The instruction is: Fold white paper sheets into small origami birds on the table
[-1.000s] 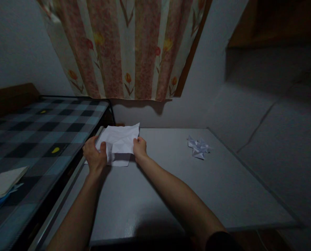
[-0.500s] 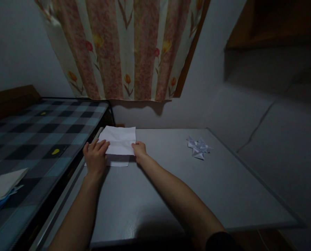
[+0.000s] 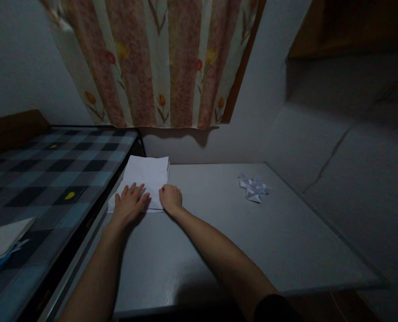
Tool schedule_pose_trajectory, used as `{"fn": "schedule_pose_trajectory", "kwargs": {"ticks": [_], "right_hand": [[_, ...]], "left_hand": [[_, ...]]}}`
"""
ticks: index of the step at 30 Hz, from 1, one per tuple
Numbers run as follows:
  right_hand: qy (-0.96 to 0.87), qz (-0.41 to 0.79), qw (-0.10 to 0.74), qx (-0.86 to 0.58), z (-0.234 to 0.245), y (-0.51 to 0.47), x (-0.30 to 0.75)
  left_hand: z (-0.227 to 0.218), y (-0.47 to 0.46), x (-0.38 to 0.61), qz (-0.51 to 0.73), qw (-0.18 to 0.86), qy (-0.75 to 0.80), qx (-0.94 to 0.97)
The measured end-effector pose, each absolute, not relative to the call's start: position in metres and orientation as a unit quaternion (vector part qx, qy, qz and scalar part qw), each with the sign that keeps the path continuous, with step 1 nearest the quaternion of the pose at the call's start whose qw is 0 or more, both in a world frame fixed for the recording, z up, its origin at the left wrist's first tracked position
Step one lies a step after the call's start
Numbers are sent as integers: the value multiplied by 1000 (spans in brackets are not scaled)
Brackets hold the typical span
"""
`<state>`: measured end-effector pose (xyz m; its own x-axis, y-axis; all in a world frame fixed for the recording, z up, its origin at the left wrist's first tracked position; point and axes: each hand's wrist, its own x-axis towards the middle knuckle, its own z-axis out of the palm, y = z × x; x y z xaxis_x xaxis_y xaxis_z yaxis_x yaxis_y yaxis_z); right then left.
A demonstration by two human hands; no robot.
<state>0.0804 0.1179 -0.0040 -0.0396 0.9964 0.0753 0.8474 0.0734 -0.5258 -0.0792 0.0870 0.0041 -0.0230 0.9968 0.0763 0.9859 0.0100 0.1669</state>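
Observation:
White sheets of paper (image 3: 147, 172) lie at the far left of the grey table (image 3: 192, 237), one upon another with their edges slightly out of line. Flat on the lower left part of the top sheet rests my left hand (image 3: 130, 205), its fingers spread. My right hand (image 3: 171, 199) is closed at the paper's lower right edge, thumb on top and fingers curled. The bit of paper inside that grip is hidden by the hand.
Several folded white paper pieces (image 3: 253, 188) lie together on the table's right side. A bed with a checked mattress (image 3: 94, 165) stands along the left, with a pale folded item (image 3: 7, 237) on it. A curtain (image 3: 158, 67) hangs behind; a wooden shelf (image 3: 346, 49) juts out upper right.
The top sheet, raised and creased before, now lies flatter over the lower one. My left hand has slid right onto it with fingers spread; my right hand has moved slightly left and down.

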Motion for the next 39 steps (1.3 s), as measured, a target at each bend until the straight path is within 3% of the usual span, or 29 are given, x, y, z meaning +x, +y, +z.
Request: {"fn": "schedule_pose_trajectory", "kwargs": {"ticks": [5, 8, 13, 21, 28, 33, 39], "right_hand": [[-804, 44, 179, -566, -7, 117, 90], [-846, 72, 131, -512, -10, 128, 98], [-828, 142, 67, -539, -12, 151, 112], [-802, 161, 107, -565, -8, 161, 120], [-818, 135, 156, -536, -8, 123, 178], [-783, 20, 194, -591, 19, 91, 268], [-641, -84, 132, -752, 38, 64, 347]], "left_hand": [[-22, 93, -72, 24, 39, 730, 682], [-27, 96, -74, 14, 45, 730, 682], [-23, 97, -78, 2, 56, 724, 687], [-21, 93, -79, 27, 52, 709, 703], [-16, 91, -80, 88, 36, 718, 689], [2, 84, -72, 190, -88, 708, 675], [13, 77, -57, 317, -137, 651, 675]]}}
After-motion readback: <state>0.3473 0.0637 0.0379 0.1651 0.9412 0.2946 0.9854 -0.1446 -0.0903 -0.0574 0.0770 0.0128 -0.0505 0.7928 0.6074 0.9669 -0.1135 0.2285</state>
